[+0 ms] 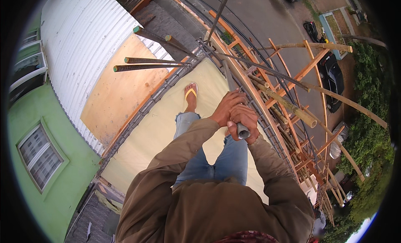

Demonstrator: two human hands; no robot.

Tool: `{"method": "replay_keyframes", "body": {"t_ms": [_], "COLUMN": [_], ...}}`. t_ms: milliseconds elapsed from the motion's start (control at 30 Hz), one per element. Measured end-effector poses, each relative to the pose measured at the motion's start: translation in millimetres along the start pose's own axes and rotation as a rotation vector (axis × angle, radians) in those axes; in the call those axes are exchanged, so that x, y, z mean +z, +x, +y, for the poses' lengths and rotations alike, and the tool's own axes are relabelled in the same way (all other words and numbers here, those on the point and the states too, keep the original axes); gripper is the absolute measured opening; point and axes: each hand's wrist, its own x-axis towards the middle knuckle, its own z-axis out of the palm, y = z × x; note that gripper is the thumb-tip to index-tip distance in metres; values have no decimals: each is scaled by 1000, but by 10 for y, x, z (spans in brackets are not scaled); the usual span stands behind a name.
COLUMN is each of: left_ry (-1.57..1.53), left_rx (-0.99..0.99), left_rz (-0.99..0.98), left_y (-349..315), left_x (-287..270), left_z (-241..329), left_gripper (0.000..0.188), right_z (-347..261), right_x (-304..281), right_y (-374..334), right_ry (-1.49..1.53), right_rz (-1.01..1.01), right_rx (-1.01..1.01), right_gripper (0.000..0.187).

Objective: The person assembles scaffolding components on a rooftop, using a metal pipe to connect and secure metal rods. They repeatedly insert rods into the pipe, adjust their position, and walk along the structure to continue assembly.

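Both my hands are wrapped around a grey metal pipe [228, 76], one next to the other. The pipe's hollow end points up toward me, and its far part slants down to the steel rebar [240, 82] along the right edge of the pale sheet. My left hand [228, 105] is closed farther along it, and my right hand [244, 117] grips close to the hollow end. Where the pipe's far end meets the bars I cannot make out exactly. Under me lies the pale yellow sheet [138, 159], with my foot in a yellow flip-flop [191, 91] on it.
Several upright rebar ends [146, 60] jut up at the far left corner. Beyond the right edge, timber and bamboo scaffolding [288, 105] drops toward a road [267, 21] with a parked dark car [333, 82]. A corrugated roof [79, 34] and green wall [37, 113] lie left.
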Motion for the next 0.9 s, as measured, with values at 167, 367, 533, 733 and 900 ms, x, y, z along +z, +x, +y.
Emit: {"method": "replay_keyframes", "body": {"t_ms": [167, 367, 533, 733, 900], "left_ry": [28, -65, -166, -167, -90], "left_rx": [84, -33, -98, -99, -135], "left_rz": [56, 18, 337, 293, 187], "left_y": [-144, -828, -697, -729, -899], "left_x": [-100, -184, -286, -293, -208], "left_z": [-107, 39, 70, 38, 153], "left_gripper": [27, 16, 22, 22, 22], "right_z": [-9, -342, 214, 843, 783], "right_x": [104, 151, -581, -966, -382], "right_y": [128, -456, -63, 1117, 1738], "right_ry": [-43, -162, -198, 159, -84], "right_rz": [-204, -460, 517, 246, 450], "right_rx": [15, 108, 462, -36, -142], "right_gripper": [20, 69, 133, 54, 41]}}
